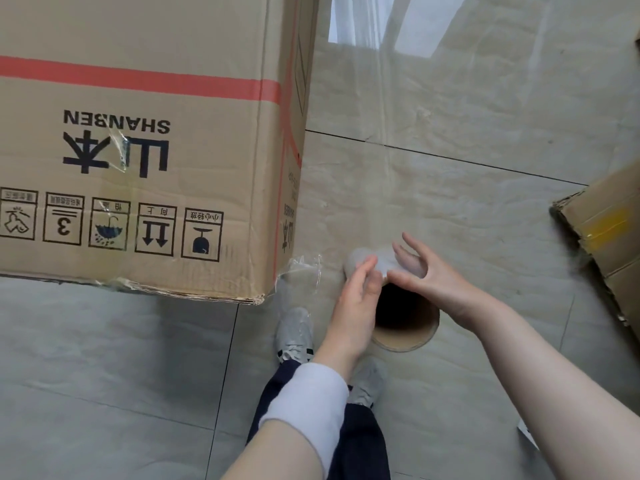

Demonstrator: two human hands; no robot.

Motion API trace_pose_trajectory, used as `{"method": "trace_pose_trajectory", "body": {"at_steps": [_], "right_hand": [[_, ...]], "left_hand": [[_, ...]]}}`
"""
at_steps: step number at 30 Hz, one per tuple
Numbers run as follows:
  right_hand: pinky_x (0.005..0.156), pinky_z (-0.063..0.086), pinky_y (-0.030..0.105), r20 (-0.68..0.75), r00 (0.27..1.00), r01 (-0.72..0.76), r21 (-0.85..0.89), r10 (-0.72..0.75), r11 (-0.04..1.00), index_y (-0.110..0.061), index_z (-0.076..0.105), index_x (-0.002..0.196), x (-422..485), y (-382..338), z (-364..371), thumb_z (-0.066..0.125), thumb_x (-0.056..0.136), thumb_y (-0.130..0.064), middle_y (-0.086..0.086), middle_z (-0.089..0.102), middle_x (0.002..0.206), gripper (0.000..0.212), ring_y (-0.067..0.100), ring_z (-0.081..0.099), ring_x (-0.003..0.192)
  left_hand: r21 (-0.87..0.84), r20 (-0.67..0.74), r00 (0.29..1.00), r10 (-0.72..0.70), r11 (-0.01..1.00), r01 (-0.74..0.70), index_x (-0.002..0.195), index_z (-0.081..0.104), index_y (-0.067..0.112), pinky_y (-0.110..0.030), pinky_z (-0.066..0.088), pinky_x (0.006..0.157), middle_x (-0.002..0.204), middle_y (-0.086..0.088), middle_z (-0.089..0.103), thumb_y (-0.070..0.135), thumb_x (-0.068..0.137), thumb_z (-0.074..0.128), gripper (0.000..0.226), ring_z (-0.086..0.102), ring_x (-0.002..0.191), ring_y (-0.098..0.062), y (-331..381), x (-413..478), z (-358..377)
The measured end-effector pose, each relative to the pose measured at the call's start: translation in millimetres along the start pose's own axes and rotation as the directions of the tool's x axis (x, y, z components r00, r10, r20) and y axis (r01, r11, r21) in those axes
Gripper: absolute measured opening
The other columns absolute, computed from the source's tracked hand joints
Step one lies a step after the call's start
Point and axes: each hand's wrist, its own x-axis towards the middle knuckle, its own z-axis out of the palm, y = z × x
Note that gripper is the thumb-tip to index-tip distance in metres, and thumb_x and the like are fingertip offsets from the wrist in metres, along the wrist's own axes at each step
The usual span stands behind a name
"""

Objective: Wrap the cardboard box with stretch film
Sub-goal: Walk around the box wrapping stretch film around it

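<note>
A big brown cardboard box (145, 140) with a red stripe and black print fills the upper left; a loose scrap of clear film (304, 268) clings to its near corner. The stretch film roll (407, 336) stands tilted on the floor just right of that corner, and I look down into its dark cardboard core. My left hand (356, 306) lies against the roll's left side with straight fingers. My right hand (426, 277) presses the roll's right side, fingers spread. A faint translucent sheet of film (384, 150) seems to run from the roll toward the top of the view.
Glossy beige floor tiles (485, 237) surround the box. A second, worn cardboard box (609, 230) with yellow tape lies at the right edge. My feet in grey shoes (294, 330) stand just below the roll, close to the big box's corner.
</note>
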Motion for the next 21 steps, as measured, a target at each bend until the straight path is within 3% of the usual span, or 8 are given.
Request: {"method": "trace_pose_trajectory", "body": {"at_steps": [2, 5, 8, 10, 12, 15, 18, 21], "right_hand": [[0.105, 0.017, 0.013, -0.089, 0.996, 0.007, 0.079, 0.0, 0.997, -0.014, 0.015, 0.151, -10, 9, 8, 0.051, 0.09, -0.03, -0.002, 0.019, 0.157, 0.073, 0.002, 0.022, 0.139], [0.106, 0.02, 0.016, -0.235, 0.971, 0.011, 0.19, 0.035, 0.982, -0.012, 0.028, 0.147, -25, 30, 23, 0.04, 0.09, -0.043, -0.002, 0.03, 0.152, 0.066, 0.005, 0.03, 0.135], [0.087, 0.034, 0.005, -0.249, 0.968, 0.029, 0.165, 0.013, 0.986, -0.018, 0.042, 0.132, -35, 35, 35, 0.043, 0.094, -0.034, -0.009, 0.047, 0.132, 0.041, 0.001, 0.043, 0.114], [0.085, 0.036, 0.011, -0.212, 0.977, 0.027, 0.084, -0.008, 0.996, -0.027, 0.046, 0.122, -37, 36, 39, 0.052, 0.089, -0.039, -0.01, 0.053, 0.123, 0.035, -0.002, 0.049, 0.102], [0.092, 0.036, 0.018, -0.165, 0.986, 0.02, 0.03, -0.014, 0.999, -0.027, 0.047, 0.125, -38, 34, 44, 0.068, 0.077, -0.051, -0.014, 0.054, 0.121, 0.058, -0.004, 0.052, 0.104], [0.111, 0.031, 0.027, -0.091, 0.996, 0.008, -0.058, -0.013, 0.998, -0.022, 0.037, 0.14, -37, 33, 48, 0.075, 0.054, -0.058, -0.014, 0.045, 0.139, 0.101, -0.001, 0.043, 0.127], [0.116, 0.025, 0.029, -0.002, 1.0, -0.016, -0.083, 0.016, 0.996, -0.017, 0.025, 0.147, -32, 31, 50, 0.083, 0.062, -0.039, -0.007, 0.033, 0.151, 0.106, 0.0, 0.033, 0.135], [0.112, 0.025, 0.021, -0.005, 1.0, -0.008, -0.05, 0.008, 0.999, -0.014, 0.023, 0.149, -26, 32, 51, 0.076, 0.074, -0.021, -0.004, 0.032, 0.152, 0.092, 0.002, 0.032, 0.136]], "left_hand": [[0.021, -0.028, 0.999, 0.029, 0.999, -0.029, 0.136, 0.046, 0.018, -0.006, 0.024, 0.102, 0.137, 0.012, 0.044, 0.036, 0.098, 0.035, 0.043, 0.036, 0.126, 0.003, -1, 2, 1], [-0.025, -0.157, 0.987, 0.027, 0.999, -0.031, 0.126, 0.056, 0.019, 0.004, 0.027, 0.089, 0.126, 0.013, 0.053, 0.032, 0.099, 0.037, 0.035, 0.044, 0.116, 0.005, -6, -5, 9], [-0.099, -0.317, 0.948, -0.014, 0.995, -0.018, 0.123, 0.057, 0.022, -0.004, 0.032, 0.093, 0.123, 0.013, 0.056, 0.033, 0.1, 0.034, 0.034, 0.047, 0.115, 0.003, -16, -27, 17], [-0.182, -0.439, 0.895, -0.07, 0.983, -0.012, 0.122, 0.058, 0.025, -0.013, 0.033, 0.097, 0.122, 0.013, 0.058, 0.034, 0.1, 0.03, 0.036, 0.049, 0.117, -0.001, -21, -43, 21], [-0.279, -0.53, 0.833, -0.157, 0.96, 0.004, 0.12, 0.058, 0.026, -0.019, 0.035, 0.098, 0.118, 0.013, 0.058, 0.033, 0.101, 0.027, 0.037, 0.05, 0.116, -0.003, -24, -58, 25], [-0.443, -0.594, 0.751, -0.29, 0.897, -0.004, 0.122, 0.056, 0.021, -0.025, 0.036, 0.103, 0.121, 0.01, 0.057, 0.029, 0.102, 0.026, 0.038, 0.05, 0.117, -0.006, -28, -72, 33], [-0.464, -0.606, 0.725, -0.329, 0.886, 0.015, 0.125, 0.052, 0.02, -0.02, 0.035, 0.099, 0.124, 0.008, 0.053, 0.027, 0.102, 0.023, 0.038, 0.047, 0.118, -0.006, -37, -75, 40], [-0.315, -0.538, 0.811, -0.231, 0.947, 0.061, 0.124, 0.048, 0.02, -0.021, 0.032, 0.1, 0.129, 0.006, 0.049, 0.033, 0.1, 0.028, 0.034, 0.043, 0.121, -0.007, -48, -69, 24]]}}
